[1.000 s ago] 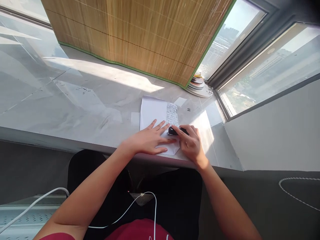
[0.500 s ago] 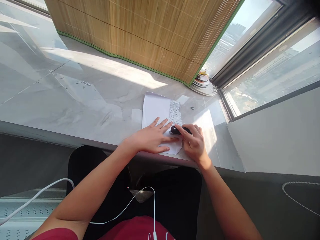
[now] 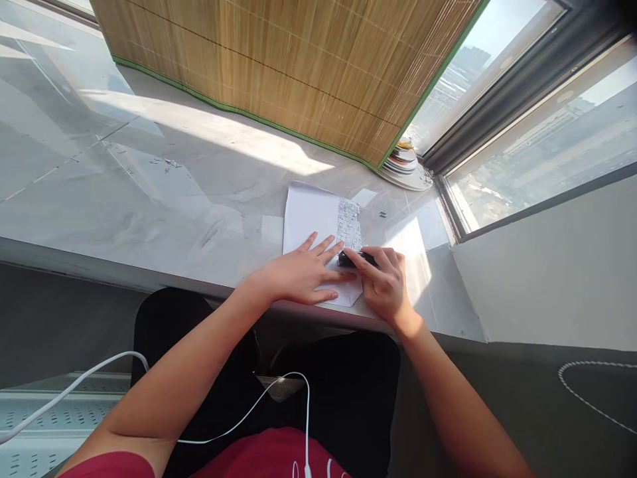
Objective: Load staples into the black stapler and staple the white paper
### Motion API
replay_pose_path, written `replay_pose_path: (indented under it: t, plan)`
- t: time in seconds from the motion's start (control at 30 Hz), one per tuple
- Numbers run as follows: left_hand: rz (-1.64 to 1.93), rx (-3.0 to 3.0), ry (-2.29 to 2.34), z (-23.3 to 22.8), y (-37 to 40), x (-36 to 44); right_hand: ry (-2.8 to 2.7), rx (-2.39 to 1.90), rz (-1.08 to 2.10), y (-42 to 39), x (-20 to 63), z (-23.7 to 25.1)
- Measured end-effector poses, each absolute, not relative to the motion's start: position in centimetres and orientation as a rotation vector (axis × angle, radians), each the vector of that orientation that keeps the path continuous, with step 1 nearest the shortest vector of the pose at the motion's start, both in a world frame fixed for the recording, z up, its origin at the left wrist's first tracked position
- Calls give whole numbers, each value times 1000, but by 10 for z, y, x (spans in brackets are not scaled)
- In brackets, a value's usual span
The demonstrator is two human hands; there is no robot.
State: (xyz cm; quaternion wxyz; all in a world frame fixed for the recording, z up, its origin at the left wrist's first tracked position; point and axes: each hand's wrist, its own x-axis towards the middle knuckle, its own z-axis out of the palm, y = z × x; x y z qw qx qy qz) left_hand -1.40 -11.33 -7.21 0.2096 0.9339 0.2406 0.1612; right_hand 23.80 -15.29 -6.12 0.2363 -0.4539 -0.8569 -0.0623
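Observation:
A white sheet of paper [image 3: 308,209] lies on the marble-look sill. Along its right side runs a dense band of small metal staples [image 3: 349,222]. My left hand [image 3: 306,271] rests flat on the lower part of the sheet, fingers spread. At the right edge of the paper, my right hand [image 3: 385,282] is closed round a small black stapler [image 3: 347,259], its front end over the bottom of the staple band. My index finger presses on top of it, and much of its body is hidden by my fingers.
Loose staples [image 3: 169,164] are scattered on the sill [image 3: 213,192] at the left. Right of the paper lie small dark pieces [image 3: 382,214]. A bamboo blind [image 3: 279,66] hangs over the back, beside a stack of round discs [image 3: 403,162]. A white cable [image 3: 307,425] crosses my lap.
My right hand and the stapler have shifted slightly, and the stapler's front looks lower. My left hand stays in place on the paper.

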Motion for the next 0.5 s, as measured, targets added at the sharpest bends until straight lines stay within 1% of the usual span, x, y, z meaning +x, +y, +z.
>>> replay_pose_path:
  t: [0.2, 0.3, 0.5]
  plan:
    - [473, 2634, 657, -74, -113, -14, -2328, -1299, -206, -159, 229, -62]
    - [424, 2684, 666, -71, -113, -15, -2305, -1325, -203, -161, 225, -62]
    - [361, 2714, 650, -65, -113, -19, -2117, -1312, -10, -157, 230, -63]
